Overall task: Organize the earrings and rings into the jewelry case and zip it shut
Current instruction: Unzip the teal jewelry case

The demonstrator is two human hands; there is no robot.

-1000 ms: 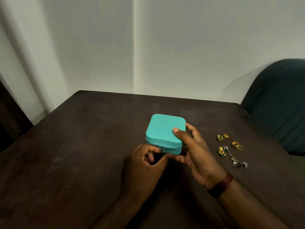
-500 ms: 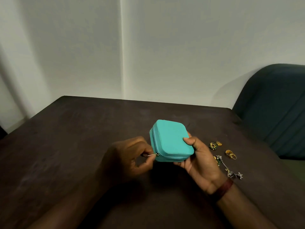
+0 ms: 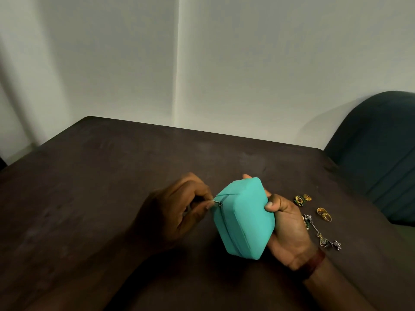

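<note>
While the left hand (image 3: 179,212) pinches the zipper pull (image 3: 217,202) between thumb and forefinger, the right hand (image 3: 285,227) grasps the jewelry case (image 3: 243,221) from its right side, thumb on the lid and fingers behind.

Change: a second ago I had the case lying flat on the table (image 3: 112,187) with the pull on its near edge. Now it is tipped up on edge between the hands, and the pull sits at the case's far-left corner. I cannot tell whether the low corner touches the table. My read is that the zip is being run open around the case. The opening step is under way and nothing is packed yet. I cannot tell how much of the seam has parted.

Counts:
- one case, one pull, two hands.
- two green-and-gold studs: the far stud (image 3: 299,200), and the near stud (image 3: 307,222) partly hidden by the right hand.
- one small gold piece (image 3: 307,197) touching the far stud.
- gold rings (image 3: 323,213), which look like two overlapped, though they are too small to be sure.
- two silver drop earrings (image 3: 325,240) end to end, nearest me.

That makes about seven loose pieces, all on the table just right of the right hand. A dark wristband (image 3: 314,261) sits on the right wrist, and one green chair (image 3: 381,153) stands far right.
</note>
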